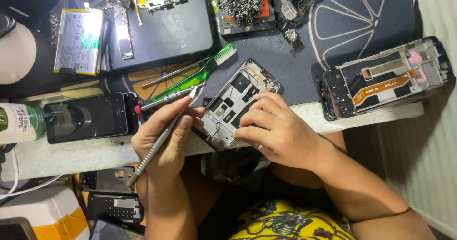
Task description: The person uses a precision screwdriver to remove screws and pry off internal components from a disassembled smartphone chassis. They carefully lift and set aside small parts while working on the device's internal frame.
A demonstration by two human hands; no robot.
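Your left hand (164, 135) pinches a metal tool (159, 140), tip at the opened phone frame (233, 104). Your right hand (276, 130) presses curled fingers onto that frame. A green toothbrush (197, 76) lies just beyond.

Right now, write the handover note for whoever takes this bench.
Left hand: grip on a metal tool, tip at the opened phone frame.
Right hand: fingers pressing that frame at the table edge.
Done: frame is open, insides exposed.
Left: not shown refitted.
Nearby: green toothbrush, intact phone, battery, second frame.
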